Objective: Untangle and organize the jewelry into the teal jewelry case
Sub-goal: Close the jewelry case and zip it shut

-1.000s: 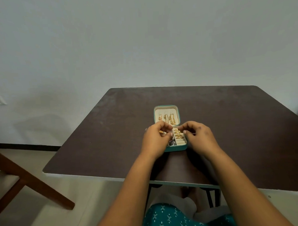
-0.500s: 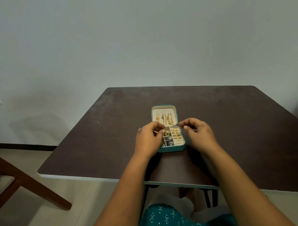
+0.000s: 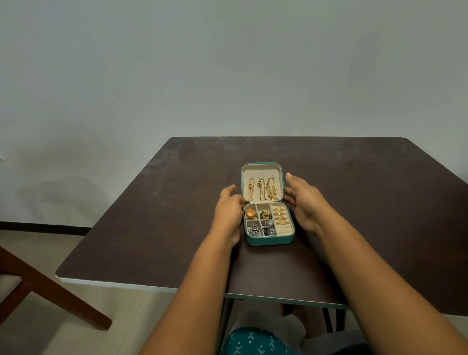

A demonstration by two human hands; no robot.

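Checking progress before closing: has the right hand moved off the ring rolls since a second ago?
Yes. The right hand has left the tray and gone outward and away, to the right side of the open teal jewelry case, fingers straight beside its lid.

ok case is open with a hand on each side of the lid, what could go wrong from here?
1. The chains hang loose in the upright lid; if the lid swings down fast they may bunch or catch in the seam.
2. The silver pieces sit heaped in their compartments and may stop the lid from seating.
3. The left hand and right hand flank a light teal case; uneven pressure may skid it on the table.
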